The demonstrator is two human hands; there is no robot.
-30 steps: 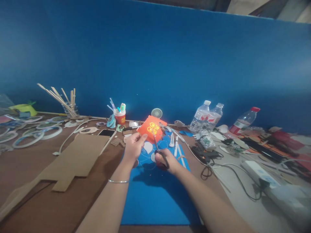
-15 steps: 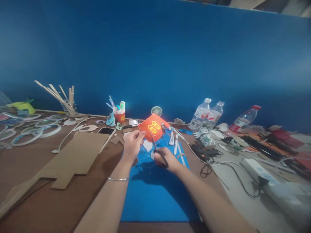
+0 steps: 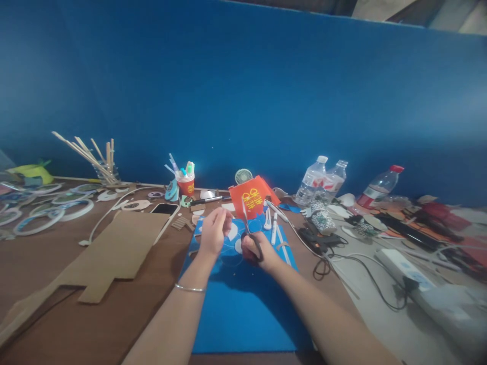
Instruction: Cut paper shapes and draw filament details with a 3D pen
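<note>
My right hand (image 3: pixel 261 251) is wrapped around the dark handles of the scissors (image 3: pixel 247 228), whose blades point up against an orange-red paper piece (image 3: pixel 249 197) with yellow lettering. The paper stands raised above the blue mat (image 3: pixel 243 314). Close to its lower left edge, my left hand (image 3: pixel 213 230) has its fingers curled together. Whether they pinch the paper or a small scrap is hidden. A white paper cutout (image 3: pixel 232 232) lies between the hands.
At the left lies a cardboard sheet (image 3: pixel 117 248). Behind it are a phone (image 3: pixel 164 208) and a cup of pens (image 3: pixel 186 185). Plastic bottles (image 3: pixel 312 180) stand at the back right, near cables and a power strip (image 3: pixel 405 268). A small fan (image 3: pixel 243 176) sits behind the paper.
The paper has swung to the right and turned, leaving its left corner farther from my left hand. My left fingers have curled in. The scissors stay in my right hand, blades more upright.
</note>
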